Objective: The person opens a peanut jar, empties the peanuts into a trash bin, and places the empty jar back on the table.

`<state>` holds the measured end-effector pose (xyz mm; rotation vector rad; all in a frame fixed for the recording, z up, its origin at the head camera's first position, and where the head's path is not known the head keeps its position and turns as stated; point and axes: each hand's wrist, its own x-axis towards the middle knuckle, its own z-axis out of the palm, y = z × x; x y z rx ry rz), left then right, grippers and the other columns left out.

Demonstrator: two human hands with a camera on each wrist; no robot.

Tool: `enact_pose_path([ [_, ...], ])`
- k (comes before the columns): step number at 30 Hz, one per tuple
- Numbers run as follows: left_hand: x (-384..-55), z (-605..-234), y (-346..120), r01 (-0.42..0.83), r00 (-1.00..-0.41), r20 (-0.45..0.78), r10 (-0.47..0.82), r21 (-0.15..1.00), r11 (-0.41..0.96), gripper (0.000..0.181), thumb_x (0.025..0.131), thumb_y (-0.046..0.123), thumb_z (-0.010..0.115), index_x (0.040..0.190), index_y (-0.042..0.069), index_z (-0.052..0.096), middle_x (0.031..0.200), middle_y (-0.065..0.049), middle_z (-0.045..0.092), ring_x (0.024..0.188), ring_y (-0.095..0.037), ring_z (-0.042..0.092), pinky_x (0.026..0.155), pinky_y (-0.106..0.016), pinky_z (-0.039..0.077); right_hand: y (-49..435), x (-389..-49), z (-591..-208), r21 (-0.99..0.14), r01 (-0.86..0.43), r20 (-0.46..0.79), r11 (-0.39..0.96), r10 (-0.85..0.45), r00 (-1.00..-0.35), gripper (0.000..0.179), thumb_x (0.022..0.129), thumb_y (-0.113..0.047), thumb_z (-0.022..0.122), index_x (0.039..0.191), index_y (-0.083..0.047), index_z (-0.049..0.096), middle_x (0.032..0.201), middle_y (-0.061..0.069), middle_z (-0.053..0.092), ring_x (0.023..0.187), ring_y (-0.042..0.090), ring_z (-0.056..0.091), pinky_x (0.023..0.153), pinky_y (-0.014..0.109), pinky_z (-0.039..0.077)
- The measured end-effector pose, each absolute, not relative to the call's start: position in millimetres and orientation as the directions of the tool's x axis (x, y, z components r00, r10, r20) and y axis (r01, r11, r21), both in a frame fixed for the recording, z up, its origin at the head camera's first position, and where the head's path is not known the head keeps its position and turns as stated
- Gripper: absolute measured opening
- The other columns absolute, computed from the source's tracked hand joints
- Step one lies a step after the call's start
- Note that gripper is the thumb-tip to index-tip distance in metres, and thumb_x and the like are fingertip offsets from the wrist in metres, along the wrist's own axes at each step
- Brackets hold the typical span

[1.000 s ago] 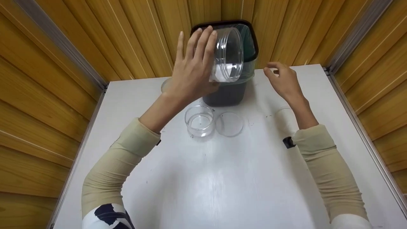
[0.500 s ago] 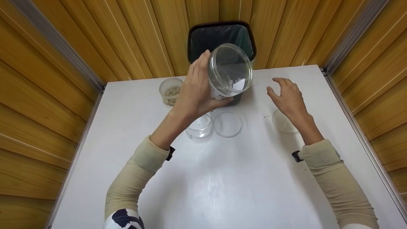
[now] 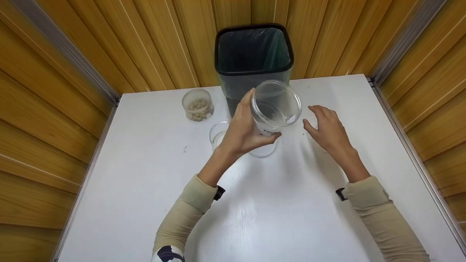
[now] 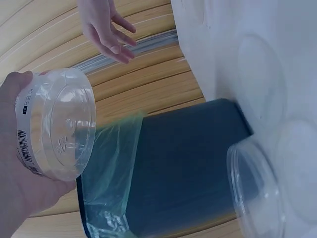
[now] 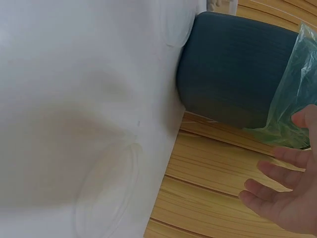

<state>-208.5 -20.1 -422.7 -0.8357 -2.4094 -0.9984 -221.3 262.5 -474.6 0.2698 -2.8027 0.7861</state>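
A clear plastic jar (image 3: 276,103) is held in my left hand (image 3: 241,133), raised in front of the bin and tilted with its mouth toward the head camera. Nothing shows inside it. In the left wrist view the jar's moulded base (image 4: 69,126) and a barcode label (image 4: 24,144) are visible, with the fingers wrapped round its side. My right hand (image 3: 329,131) hovers to the right of the jar, apart from it. Its fingers (image 5: 270,191) are loosely bent and hold nothing.
Behind stands a dark bin (image 3: 253,74) with a green liner (image 4: 111,163). A small tub of pale pieces (image 3: 197,105) is left of it. Partly hidden behind my left hand are an open clear tub (image 3: 214,131) and a clear lid (image 3: 264,152). Another lid (image 5: 106,191) lies rightward.
The jar has come back from over the bin, toward me and rightward, its mouth turning upward. My right hand has moved nearer to me. The tub of pale pieces is now uncovered.
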Motion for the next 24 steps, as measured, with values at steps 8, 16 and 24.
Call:
enact_pose_path([
  [8, -206.6, -471.7, 4.3, 0.648, -0.75, 0.552, 0.365, 0.504, 0.571, 0.125, 0.065, 0.06, 0.088, 0.155, 0.006, 0.02, 0.158, -0.016, 0.028, 0.146, -0.027, 0.029, 0.118, -0.039, 0.035, 271.4, -201.3, -494.3, -0.519, -0.128, 0.163, 0.845, -0.049, -0.985, 0.054, 0.101, -0.03, 0.059, 0.143, 0.003, 0.051, 0.147, 0.027, 0.049, 0.135, 0.051, 0.041, 0.103, 0.07, 0.04],
  [16, -213.4, -511.8, 35.7, 0.588, -0.796, 0.486, 0.36, 0.482, 0.65, 0.122, 0.064, 0.065, 0.087, 0.153, 0.002, 0.032, 0.151, -0.013, 0.04, 0.139, -0.027, 0.035, 0.112, -0.037, 0.04, 287.8, -185.5, -508.8, -0.541, -0.04, 0.112, 0.84, 0.024, -0.993, 0.056, 0.101, -0.029, 0.057, 0.145, 0.005, 0.048, 0.147, 0.032, 0.045, 0.131, 0.056, 0.041, 0.096, 0.075, 0.041],
  [24, -227.5, -543.6, 59.1, 0.513, -0.851, 0.411, 0.327, 0.519, 0.684, 0.12, 0.061, 0.061, 0.091, 0.151, 0.001, 0.037, 0.148, -0.012, 0.046, 0.137, -0.025, 0.042, 0.116, -0.032, 0.036, 290.5, -174.3, -517.6, -0.57, -0.003, 0.135, 0.822, 0.09, -0.987, 0.054, 0.099, -0.022, 0.06, 0.145, 0.006, 0.048, 0.143, 0.036, 0.048, 0.126, 0.061, 0.045, 0.09, 0.076, 0.044],
])
